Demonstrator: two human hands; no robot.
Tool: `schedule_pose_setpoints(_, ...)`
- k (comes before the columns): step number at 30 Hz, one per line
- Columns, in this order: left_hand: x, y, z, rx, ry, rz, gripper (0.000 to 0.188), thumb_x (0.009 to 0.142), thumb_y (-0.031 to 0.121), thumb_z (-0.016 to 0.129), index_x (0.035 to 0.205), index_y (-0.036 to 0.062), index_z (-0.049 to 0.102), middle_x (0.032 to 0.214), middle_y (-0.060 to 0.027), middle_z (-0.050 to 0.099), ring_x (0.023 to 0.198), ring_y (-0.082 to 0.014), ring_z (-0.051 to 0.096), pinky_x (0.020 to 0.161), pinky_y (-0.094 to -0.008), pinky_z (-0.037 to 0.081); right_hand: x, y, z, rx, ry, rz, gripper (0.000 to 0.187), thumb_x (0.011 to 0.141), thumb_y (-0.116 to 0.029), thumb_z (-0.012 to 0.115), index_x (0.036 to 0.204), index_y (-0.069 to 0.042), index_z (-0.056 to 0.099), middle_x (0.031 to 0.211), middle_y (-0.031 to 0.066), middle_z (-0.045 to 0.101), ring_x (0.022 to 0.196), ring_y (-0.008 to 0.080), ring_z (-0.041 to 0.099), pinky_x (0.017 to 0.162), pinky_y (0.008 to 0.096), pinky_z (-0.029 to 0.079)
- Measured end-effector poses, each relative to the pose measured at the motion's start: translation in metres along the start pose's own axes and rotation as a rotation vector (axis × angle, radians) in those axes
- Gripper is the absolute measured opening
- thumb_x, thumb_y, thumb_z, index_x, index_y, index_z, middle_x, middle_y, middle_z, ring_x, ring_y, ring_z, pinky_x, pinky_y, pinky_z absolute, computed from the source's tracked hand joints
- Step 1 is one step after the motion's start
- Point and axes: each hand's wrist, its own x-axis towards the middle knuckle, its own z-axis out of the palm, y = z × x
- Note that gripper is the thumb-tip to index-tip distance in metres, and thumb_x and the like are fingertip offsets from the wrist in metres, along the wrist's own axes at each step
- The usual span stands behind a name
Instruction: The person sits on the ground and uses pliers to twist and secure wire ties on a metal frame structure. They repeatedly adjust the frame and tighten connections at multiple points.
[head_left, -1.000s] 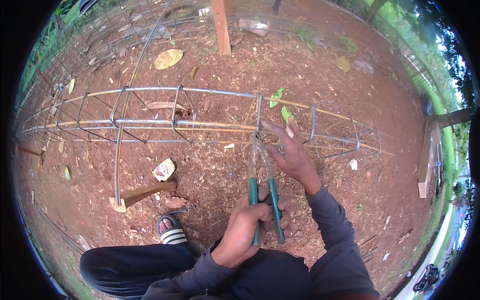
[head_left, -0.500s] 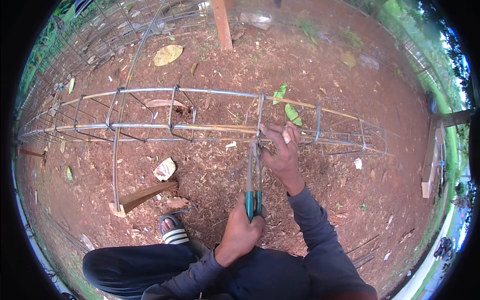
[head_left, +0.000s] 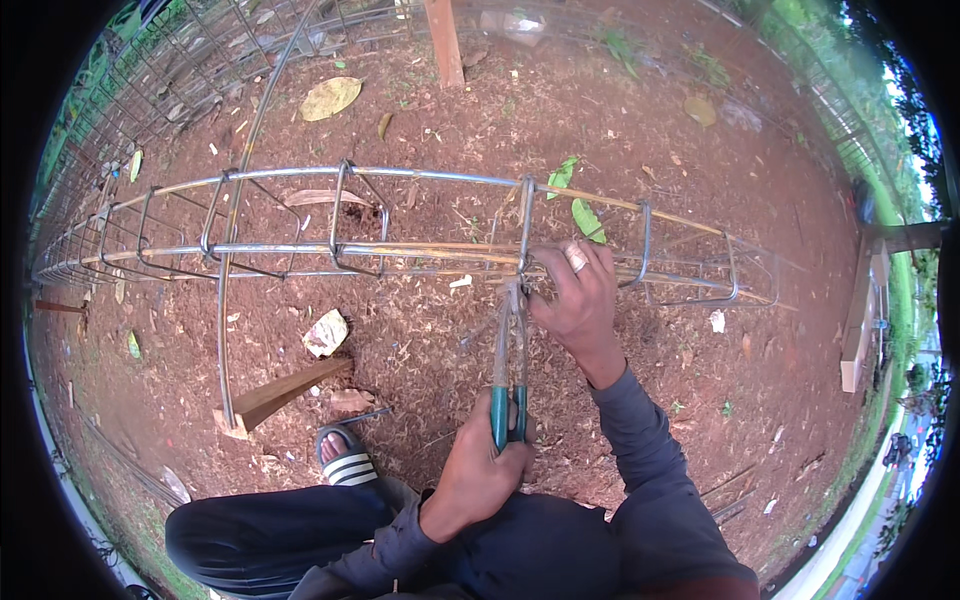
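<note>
Green-handled pliers (head_left: 499,395), clasped in the left hand (head_left: 477,470), reached the near edge of the cage (head_left: 420,247), hoops (head_left: 338,210) fitted, one joint (head_left: 523,268) seemingly unfinished, the right hand's (head_left: 578,300) grip unclear.

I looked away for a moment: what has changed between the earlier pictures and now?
The green handles of the pliers, spread at first, have come together in the left hand. The fingers of the right hand look more bent. Neither hand has let go: the left still holds the pliers, whose head is still at the rebar cage beside the right. The wood piece stayed put.
</note>
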Motion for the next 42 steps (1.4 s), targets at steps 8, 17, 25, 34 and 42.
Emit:
schedule_pose_setpoints(8,-0.014,0.037,0.003,-0.199,-0.117,-0.08,0.028,0.086,-0.006,0.054,0.112,-0.0012,0.045,0.083,-0.0114,0.059,0.065,-0.0191,0.064,0.061,-0.0346,0.054,-0.001,0.001,-0.004,0.002,0.016,-0.008,0.042,0.065,-0.008,0.072,0.107,-0.006,0.072,0.096,0.0099,0.07,0.089,0.0273,0.063,0.085,0.0421,0.043)
schedule_pose_setpoints(17,-0.017,0.055,0.001,0.433,0.037,0.162,0.03,0.089,0.001,0.058,0.114,-0.0052,0.043,0.081,-0.0212,0.063,0.072,-0.0436,0.069,0.068,-0.0512,0.055,-0.002,0.002,0.0,0.046,0.04,-0.006,0.047,0.064,-0.01,0.078,0.11,-0.007,0.072,0.095,0.0084,0.069,0.09,0.0276,0.062,0.091,0.0435,0.042)
schedule_pose_setpoints(25,-0.007,0.004,-0.004,0.642,0.191,0.154,0.029,0.087,0.001,0.065,0.111,-0.0022,0.049,0.088,-0.0262,0.064,0.087,-0.0508,0.067,0.074,-0.0544,0.051,-0.008,0.007,-0.004,-0.025,-0.132,-0.029,0.067,0.071,-0.012,0.084,0.135,-0.008,0.063,0.118,0.0114,0.065,0.106,0.0312,0.062,0.096,0.0453,0.043)
schedule_pose_setpoints(34,0.005,-0.039,-0.001,0.435,0.194,0.212,0.031,0.086,-0.001,0.063,0.112,-0.0009,0.048,0.095,-0.0252,0.056,0.09,-0.0503,0.061,0.078,-0.0556,0.049,0.059,0.04,-0.036,0.034,-0.155,-0.106,0.077,0.081,0.002,0.061,0.155,-0.014,0.05,0.151,0.0164,0.055,0.118,0.0331,0.064,0.111,0.0498,0.049)
schedule_pose_setpoints(42,0.016,-0.057,0.004,0.4,0.299,0.334,0.03,0.081,-0.008,0.06,0.108,-0.001,0.049,0.092,-0.0215,0.05,0.084,-0.0463,0.057,0.076,-0.0512,0.047,0.118,0.062,0.012,0.18,-0.622,0.021,0.057,0.089,-0.009,0.063,0.145,-0.015,0.061,0.114,0.0179,0.077,0.069,0.0268,0.069,0.071,0.0444,0.059)
